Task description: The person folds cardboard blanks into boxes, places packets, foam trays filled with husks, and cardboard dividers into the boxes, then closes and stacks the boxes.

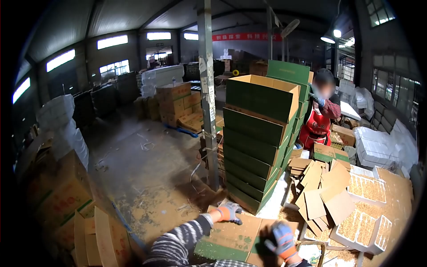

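A flattened brown and green cardboard box (235, 236) lies at the bottom centre, in front of me. My left hand (229, 212), in a grey and orange glove, rests on its far edge with the fingers spread. On the right part of the cardboard is my right hand (281, 239), in a blue-grey and orange glove, its fingers apart and slightly blurred. Just beyond my left hand rises a tall stack of open green boxes (255, 138), nested in one another.
Loose cardboard sheets (322, 191) and white foam trays (362, 227) of pale pieces lie to the right. A person (318, 120) in a red apron stands behind the stack. A metal post (208, 89) rises left of it. Brown boxes (66, 196) stand at left.
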A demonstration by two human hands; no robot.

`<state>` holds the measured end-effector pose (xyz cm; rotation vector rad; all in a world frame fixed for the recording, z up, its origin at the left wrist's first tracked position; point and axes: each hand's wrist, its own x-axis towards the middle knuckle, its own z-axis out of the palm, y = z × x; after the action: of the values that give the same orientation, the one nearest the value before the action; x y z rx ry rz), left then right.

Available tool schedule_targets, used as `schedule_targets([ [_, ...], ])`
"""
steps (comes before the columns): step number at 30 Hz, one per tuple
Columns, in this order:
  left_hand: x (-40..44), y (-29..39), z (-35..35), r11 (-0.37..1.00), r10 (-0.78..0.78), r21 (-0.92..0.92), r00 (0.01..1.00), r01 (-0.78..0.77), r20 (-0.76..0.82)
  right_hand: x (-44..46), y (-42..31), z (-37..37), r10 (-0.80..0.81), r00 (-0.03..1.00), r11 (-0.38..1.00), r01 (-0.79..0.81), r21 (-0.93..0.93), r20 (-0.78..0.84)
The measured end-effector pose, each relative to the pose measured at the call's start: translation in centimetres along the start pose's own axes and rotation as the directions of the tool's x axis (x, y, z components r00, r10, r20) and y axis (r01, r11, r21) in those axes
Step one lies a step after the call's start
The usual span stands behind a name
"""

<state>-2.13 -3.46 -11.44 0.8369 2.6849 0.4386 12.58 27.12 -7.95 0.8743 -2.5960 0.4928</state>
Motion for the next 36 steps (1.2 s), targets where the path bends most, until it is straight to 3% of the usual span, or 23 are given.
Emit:
schedule_targets([
  [1,-1.3,2.6,-3.3,0.998,-0.010,0.065,0.999,0.013,-0.043,1.0,0.4,-1.2,0.032,0.984,0.988,-0.059,-0.145,-0.177],
  [3,-3.0,5.8,-6.7,0.983,0.084,0.175,0.983,-0.055,-0.161,3.7,0.1,-5.6,0.076,0.954,0.970,-0.138,-0.201,-0.292],
  [5,-3.8,8.5,-8.1,0.953,0.183,0.274,0.965,-0.127,-0.190,4.3,0.5,-5.8,0.081,0.953,0.952,-0.160,-0.261,-0.290],
  [7,-3.0,10.0,-6.6,0.956,0.110,0.279,0.993,-0.096,-0.034,3.0,1.1,-2.9,0.150,0.967,0.949,-0.199,-0.244,-0.208],
  [11,-3.4,9.1,-6.7,0.985,0.143,0.107,0.987,-0.135,-0.068,0.1,0.2,-2.7,-0.127,0.945,0.946,0.024,-0.323,-0.302],
  [13,-3.1,9.6,-8.3,0.987,0.159,-0.011,0.971,-0.159,0.180,-1.5,-0.3,-2.7,-0.183,0.918,0.953,0.079,-0.292,-0.351],
  [14,-3.5,10.6,-10.0,0.982,0.119,0.101,0.942,-0.158,0.313,-1.5,-0.5,-3.9,-0.171,0.939,0.974,0.116,-0.194,-0.297],
  [15,-3.0,9.5,-9.2,0.973,0.145,0.147,0.967,-0.178,0.208,-1.1,0.1,-5.0,-0.169,0.955,0.984,0.150,-0.096,-0.245],
  [17,-1.7,7.2,-10.0,0.980,0.127,0.133,0.980,-0.148,0.151,-1.0,1.5,-5.7,-0.156,0.888,0.954,0.248,0.166,-0.432],
  [18,-1.3,6.7,-10.4,0.999,0.053,0.012,0.998,-0.053,0.014,-0.8,0.4,-6.5,0.044,0.901,0.948,0.099,0.303,-0.432],
  [19,-1.3,6.8,-10.8,0.992,-0.037,-0.121,0.994,0.023,-0.107,-0.5,0.4,-5.9,0.048,0.901,0.946,0.098,0.310,-0.430],
  [21,0.3,7.9,-6.7,0.882,-0.074,-0.400,0.765,-0.249,-0.640,0.5,1.1,-3.3,-0.053,0.934,0.957,0.149,0.249,-0.354],
  [23,2.3,10.2,-2.5,0.831,0.133,-0.291,0.677,-0.474,-0.724,1.0,0.9,-1.3,-0.208,0.944,0.961,0.148,0.234,0.257],
  [25,1.6,11.1,-2.2,0.777,0.499,-0.033,0.647,-0.629,-0.577,2.3,-1.3,-2.0,-0.285,0.935,0.958,0.269,0.104,0.211],
  [26,2.4,9.6,-1.1,0.755,0.625,0.109,0.657,-0.647,-0.422,3.0,-2.5,-3.6,-0.276,0.953,0.961,0.273,-0.041,-0.129],
  [28,2.0,7.8,0.4,0.836,0.538,0.173,0.841,-0.521,-0.064,2.9,-3.4,-6.5,0.100,0.995,0.960,-0.098,0.263,0.006],
  [29,2.0,7.2,1.1,0.853,0.474,0.188,0.874,-0.486,0.107,2.7,-4.0,-7.6,0.271,0.956,0.855,-0.293,0.429,0.113],
  [30,2.0,7.0,1.8,0.883,0.465,0.062,0.885,-0.466,0.025,3.1,-4.6,-9.1,-0.008,0.944,0.802,-0.190,0.566,0.329],
  [31,1.9,7.0,2.0,0.907,0.421,0.007,0.906,-0.421,-0.049,3.6,-7.0,-10.6,-0.082,0.877,0.865,-0.174,0.471,0.474],
  [33,3.1,5.2,3.0,0.870,0.403,-0.216,0.892,-0.443,-0.205,3.1,-5.9,-7.9,0.088,0.749,0.870,-0.379,0.316,0.656],
  [34,3.6,4.6,2.3,0.670,0.339,-0.691,0.940,-0.272,-0.041,2.7,-3.1,-5.7,0.092,0.802,0.786,-0.423,0.451,0.591],
  [35,3.8,3.0,3.0,0.370,0.313,-0.885,0.935,-0.283,-0.168,5.4,-2.5,-7.2,-0.154,0.871,0.981,0.078,0.179,0.466],
  [36,1.5,4.1,1.6,0.305,0.039,-0.902,0.950,-0.306,-0.309,3.7,-0.2,-5.5,-0.121,0.899,0.980,0.039,0.197,0.420],
])
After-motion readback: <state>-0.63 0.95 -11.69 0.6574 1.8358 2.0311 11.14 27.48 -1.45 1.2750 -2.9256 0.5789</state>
